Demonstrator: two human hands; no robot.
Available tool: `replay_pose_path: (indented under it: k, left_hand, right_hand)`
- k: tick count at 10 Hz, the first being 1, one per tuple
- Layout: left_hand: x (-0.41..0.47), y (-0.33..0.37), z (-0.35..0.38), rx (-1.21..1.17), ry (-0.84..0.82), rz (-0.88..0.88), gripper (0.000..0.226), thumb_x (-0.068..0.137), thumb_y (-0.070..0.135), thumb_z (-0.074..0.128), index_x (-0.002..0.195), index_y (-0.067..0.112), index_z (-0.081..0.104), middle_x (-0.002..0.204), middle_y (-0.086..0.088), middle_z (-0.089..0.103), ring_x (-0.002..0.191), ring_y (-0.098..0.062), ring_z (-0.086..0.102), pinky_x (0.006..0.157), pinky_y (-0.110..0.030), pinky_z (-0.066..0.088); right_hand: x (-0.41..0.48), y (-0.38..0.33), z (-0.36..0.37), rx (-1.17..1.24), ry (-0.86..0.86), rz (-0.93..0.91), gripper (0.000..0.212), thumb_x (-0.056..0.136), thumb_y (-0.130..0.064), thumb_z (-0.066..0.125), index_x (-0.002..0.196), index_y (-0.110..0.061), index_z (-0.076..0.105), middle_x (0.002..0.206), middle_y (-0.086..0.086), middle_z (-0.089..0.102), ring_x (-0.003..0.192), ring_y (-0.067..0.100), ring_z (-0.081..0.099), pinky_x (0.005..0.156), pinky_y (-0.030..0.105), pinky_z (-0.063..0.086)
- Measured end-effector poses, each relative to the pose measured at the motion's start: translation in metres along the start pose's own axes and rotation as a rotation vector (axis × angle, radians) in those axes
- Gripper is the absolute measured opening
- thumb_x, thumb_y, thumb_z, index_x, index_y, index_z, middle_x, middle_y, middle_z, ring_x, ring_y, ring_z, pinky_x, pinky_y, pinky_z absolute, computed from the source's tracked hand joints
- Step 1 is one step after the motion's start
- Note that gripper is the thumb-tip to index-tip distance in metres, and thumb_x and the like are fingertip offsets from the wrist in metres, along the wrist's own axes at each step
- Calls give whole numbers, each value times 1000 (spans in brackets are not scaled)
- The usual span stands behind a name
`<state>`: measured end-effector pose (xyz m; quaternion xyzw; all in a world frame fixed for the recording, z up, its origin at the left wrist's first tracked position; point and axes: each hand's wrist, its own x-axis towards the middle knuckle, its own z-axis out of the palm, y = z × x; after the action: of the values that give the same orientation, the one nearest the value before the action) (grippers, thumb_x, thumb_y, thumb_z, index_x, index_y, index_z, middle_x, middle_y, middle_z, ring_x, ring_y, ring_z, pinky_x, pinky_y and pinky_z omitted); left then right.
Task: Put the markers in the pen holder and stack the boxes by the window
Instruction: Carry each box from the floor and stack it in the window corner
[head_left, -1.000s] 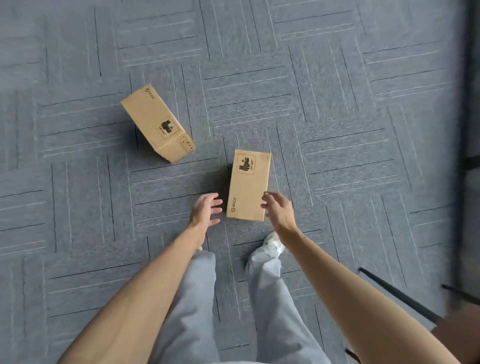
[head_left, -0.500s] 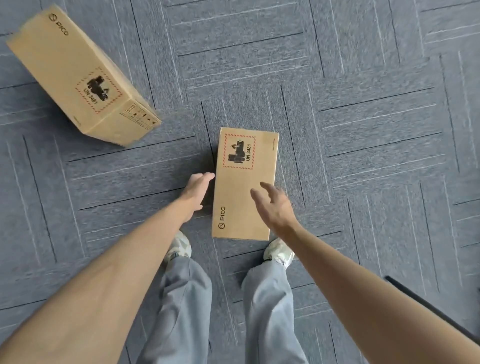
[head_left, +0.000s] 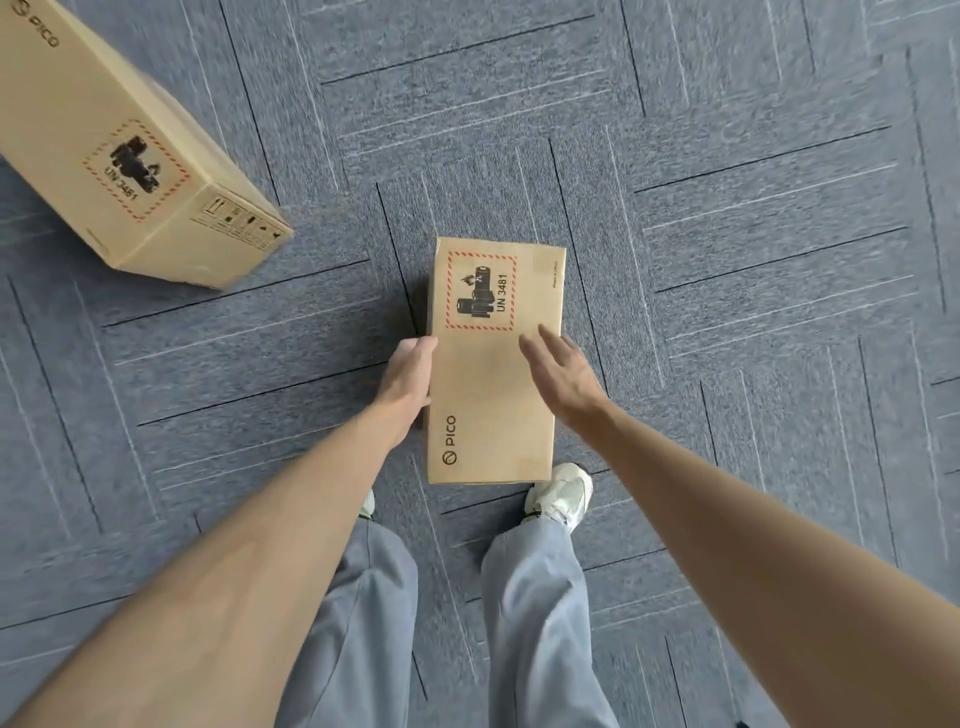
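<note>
A brown cardboard box (head_left: 488, 405) with a PICO logo and a red-bordered UN 3481 label lies flat on the carpet in front of my feet. My left hand (head_left: 410, 376) lies against the box's left side, fingers straight. My right hand (head_left: 563, 371) hovers over the box's right part with fingers stretched out; whether it touches the top I cannot tell. A second, similar box (head_left: 119, 150) lies at an angle at the upper left, partly cut off by the frame. No markers or pen holder are in view.
Grey-blue carpet tiles (head_left: 753, 260) cover the floor all around. My legs in light grey trousers and pale shoes (head_left: 563, 493) stand just behind the near box.
The view has dropped closer to the floor. Both hands have moved forward along the near box: the left now lies on its side, the right is over its top right.
</note>
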<state>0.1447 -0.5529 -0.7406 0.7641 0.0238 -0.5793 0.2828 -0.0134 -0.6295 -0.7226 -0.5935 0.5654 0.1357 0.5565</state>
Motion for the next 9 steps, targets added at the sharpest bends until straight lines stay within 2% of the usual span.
replay_pose_path:
  k: [1, 2, 3, 4, 5, 6, 7, 8, 9]
  left_hand:
    - [-5, 4, 11, 28, 29, 14, 22, 97, 31, 43, 109, 19, 58, 118, -12, 64, 109, -26, 61, 93, -42, 48]
    - [-10, 5, 32, 46, -109, 32, 34, 99, 31, 40, 121, 17, 62, 112, -9, 71, 99, -22, 68, 92, -39, 49]
    - [-10, 4, 54, 65, -203, 63, 33, 101, 30, 39, 116, 17, 65, 97, -5, 76, 88, -21, 73, 86, -35, 53]
    - [10, -4, 63, -40, 33, 36, 25, 94, 27, 48, 105, 14, 65, 83, -2, 71, 78, -23, 68, 82, -39, 54]
    - [45, -17, 64, 134, 192, 32, 40, 78, 45, 47, 100, 15, 61, 100, -6, 63, 95, -26, 58, 87, -37, 45]
    - [75, -32, 68, 180, 42, -123, 84, 81, 69, 51, 150, 23, 33, 155, 1, 33, 140, -24, 34, 111, -43, 26]
    - [105, -49, 72, 65, -168, -189, 128, 49, 91, 60, 155, 33, 19, 162, 7, 22, 147, -21, 22, 119, -50, 15]
    - [118, -57, 83, 0, -204, -180, 136, 45, 85, 70, 156, 33, 13, 163, 6, 20, 147, -21, 24, 119, -50, 17]
    - [102, -61, 93, 15, -121, -121, 114, 74, 68, 67, 157, 30, 0, 164, 8, 5, 150, -16, 11, 120, -44, 12]
  right_hand:
    - [2, 14, -9, -3, -7, -6, 53, 107, -40, 29, 156, -18, 25, 165, 8, 15, 153, 27, 4, 121, 35, 6]
    - [-9, 23, -11, 126, 46, 65, 49, 108, -29, 27, 153, -10, 30, 162, 21, 19, 150, 39, 14, 122, 44, 11]
    - [-4, 46, -13, 272, 11, 11, 50, 102, -19, 22, 143, 6, 39, 140, 50, 32, 126, 68, 36, 105, 71, 30]
    - [-9, 47, -29, 141, 70, 103, 58, 106, -44, 26, 157, -16, 19, 165, 14, 11, 152, 32, 11, 122, 47, 12]
    - [4, 84, -35, 141, 129, 102, 64, 104, -50, 31, 158, -19, 14, 166, 7, 11, 152, 25, 11, 123, 43, 12]
    - [20, 114, -36, 111, 293, 132, 82, 91, -71, 33, 156, -23, 23, 156, 14, 27, 141, 33, 29, 117, 54, 24]
    - [41, 128, -40, 140, 426, 158, 82, 80, -75, 41, 131, -12, 49, 124, 13, 40, 121, 34, 40, 109, 53, 33]
    - [56, 132, -43, 249, 474, 153, 81, 75, -70, 50, 127, -9, 45, 126, 13, 37, 119, 28, 39, 105, 44, 34]
    - [53, 134, -45, 394, 354, 205, 82, 72, -74, 50, 124, -12, 39, 113, 8, 48, 95, 19, 49, 88, 37, 43]
